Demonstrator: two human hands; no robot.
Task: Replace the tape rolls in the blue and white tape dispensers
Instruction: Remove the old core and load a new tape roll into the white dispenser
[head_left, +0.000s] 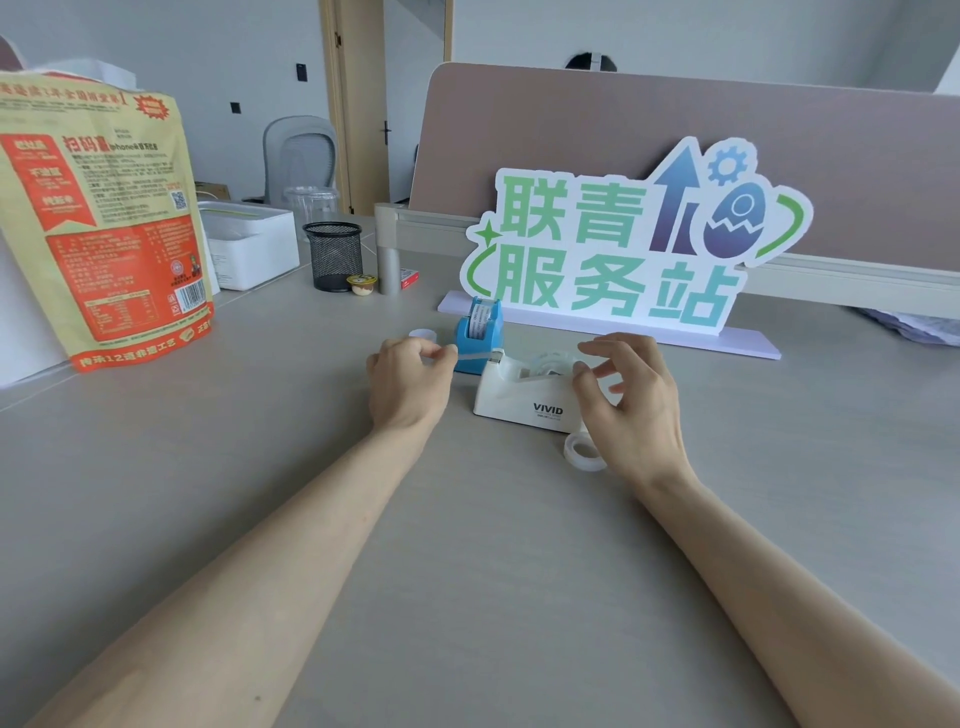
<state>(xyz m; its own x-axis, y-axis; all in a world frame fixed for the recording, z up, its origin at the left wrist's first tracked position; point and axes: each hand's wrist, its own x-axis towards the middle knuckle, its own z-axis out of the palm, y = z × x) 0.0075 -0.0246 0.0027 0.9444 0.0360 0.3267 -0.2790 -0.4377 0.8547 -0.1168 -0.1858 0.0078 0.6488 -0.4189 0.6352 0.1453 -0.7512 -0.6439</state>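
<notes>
The blue tape dispenser (479, 340) stands on the desk with a printed roll (480, 313) in it. Right in front of it is the white dispenser (519, 397), marked VIVID, with a clear roll (549, 364) seated in it. My left hand (410, 382) is left of both; its fingertips pinch a clear tape strip (470, 355) that runs to the white dispenser's cutter. My right hand (631, 400) hovers at the white dispenser's right end with fingers spread, holding nothing. A loose clear tape roll (584, 452) lies flat by my right wrist. A small white ring (422, 334) sits behind my left hand.
A lettered sign (618, 249) on a lilac base stands just behind the dispensers. At the left are a tall snack bag (98, 223), a white box (249, 239), a black mesh pen cup (333, 254), a small pudding cup (361, 284) and a grey post (388, 270).
</notes>
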